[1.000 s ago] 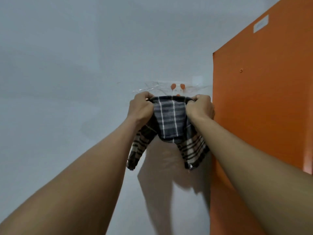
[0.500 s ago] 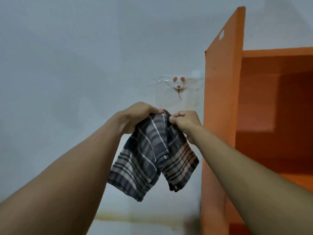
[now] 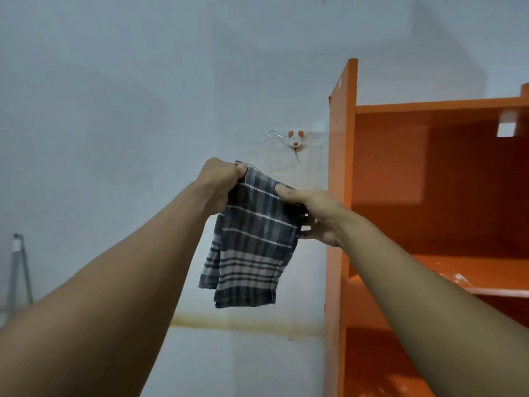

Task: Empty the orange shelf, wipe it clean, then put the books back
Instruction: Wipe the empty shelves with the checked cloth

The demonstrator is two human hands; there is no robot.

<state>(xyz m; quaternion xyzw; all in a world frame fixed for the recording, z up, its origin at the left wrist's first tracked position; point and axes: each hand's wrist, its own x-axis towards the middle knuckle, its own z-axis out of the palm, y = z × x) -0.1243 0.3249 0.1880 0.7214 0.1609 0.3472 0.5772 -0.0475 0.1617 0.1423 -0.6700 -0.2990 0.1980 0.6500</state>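
A dark grey plaid cloth [image 3: 252, 242] hangs in the air in front of the wall, held up by both hands. My left hand [image 3: 219, 186] grips its upper left corner in a fist. My right hand [image 3: 313, 214] holds its right edge, thumb on the front and fingers behind. The orange shelf [image 3: 340, 173] stands at the right, its side panel just right of my right hand. Its upper compartment holds nothing. No books are in view.
A small mouse-shaped wall hook [image 3: 295, 139] sticks to the pale wall above the cloth, left of the shelf. A grey metal stand [image 3: 17, 270] leans at the far left. A yellowish strip [image 3: 246, 320] runs along the wall below the cloth.
The cloth has come off the mouse hook and moved down and away from it, still in both hands. The view has swung right, showing the shelf's inside.
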